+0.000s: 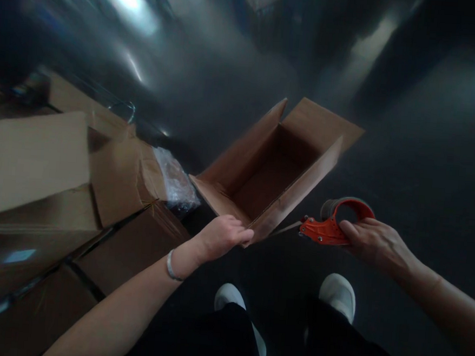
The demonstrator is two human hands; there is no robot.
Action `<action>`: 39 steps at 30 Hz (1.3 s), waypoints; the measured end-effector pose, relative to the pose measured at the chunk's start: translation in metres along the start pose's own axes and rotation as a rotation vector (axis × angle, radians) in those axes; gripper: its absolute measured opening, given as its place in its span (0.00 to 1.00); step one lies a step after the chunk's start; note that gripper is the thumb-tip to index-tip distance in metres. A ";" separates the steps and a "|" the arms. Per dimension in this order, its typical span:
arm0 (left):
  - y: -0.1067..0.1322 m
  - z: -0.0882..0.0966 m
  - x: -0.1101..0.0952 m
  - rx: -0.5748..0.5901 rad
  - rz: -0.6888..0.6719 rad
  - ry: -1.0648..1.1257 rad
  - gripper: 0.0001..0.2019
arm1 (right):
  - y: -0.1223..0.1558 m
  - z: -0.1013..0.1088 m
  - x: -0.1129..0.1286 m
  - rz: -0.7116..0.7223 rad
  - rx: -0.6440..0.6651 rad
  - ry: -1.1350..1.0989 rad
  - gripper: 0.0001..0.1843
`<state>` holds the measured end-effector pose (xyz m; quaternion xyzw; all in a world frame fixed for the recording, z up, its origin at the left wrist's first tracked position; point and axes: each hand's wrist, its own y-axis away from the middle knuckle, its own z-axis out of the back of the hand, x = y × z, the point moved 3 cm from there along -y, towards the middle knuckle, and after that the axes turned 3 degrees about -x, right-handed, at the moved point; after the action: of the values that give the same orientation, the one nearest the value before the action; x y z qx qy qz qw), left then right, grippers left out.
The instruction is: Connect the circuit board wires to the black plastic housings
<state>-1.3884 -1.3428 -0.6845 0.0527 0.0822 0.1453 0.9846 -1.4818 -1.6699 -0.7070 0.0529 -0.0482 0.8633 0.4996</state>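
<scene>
An open cardboard box hangs tilted in front of me, its flaps spread and its inside bare. My left hand is closed on the box's near corner, by the edge of a flap. To the right, my right hand grips a red tape dispenser with a roll of tape on it. A thin strip of tape runs from the dispenser's front to the box's near side. The box's underside is hidden from me.
Several cardboard boxes are stacked at the left, some with raised flaps. Clear plastic wrapping lies at the edge of that stack. Below are my white shoes on a dark floor. The background is blurred.
</scene>
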 end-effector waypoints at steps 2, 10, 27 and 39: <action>0.023 0.004 0.003 0.033 0.018 0.052 0.07 | 0.005 0.001 -0.018 -0.030 0.005 0.023 0.07; 0.104 0.018 0.015 0.075 0.205 0.118 0.15 | 0.008 0.004 -0.042 -0.105 0.014 -0.024 0.08; 0.027 -0.002 -0.027 0.306 0.785 0.478 0.26 | -0.021 -0.003 -0.052 -0.041 -0.056 -0.093 0.05; 0.071 0.014 -0.024 0.313 0.706 0.636 0.22 | -0.026 -0.001 -0.058 0.125 -0.052 -0.159 0.06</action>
<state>-1.4281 -1.2834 -0.6583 0.1775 0.3764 0.4644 0.7817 -1.4308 -1.7062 -0.7153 0.1052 -0.1135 0.8843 0.4406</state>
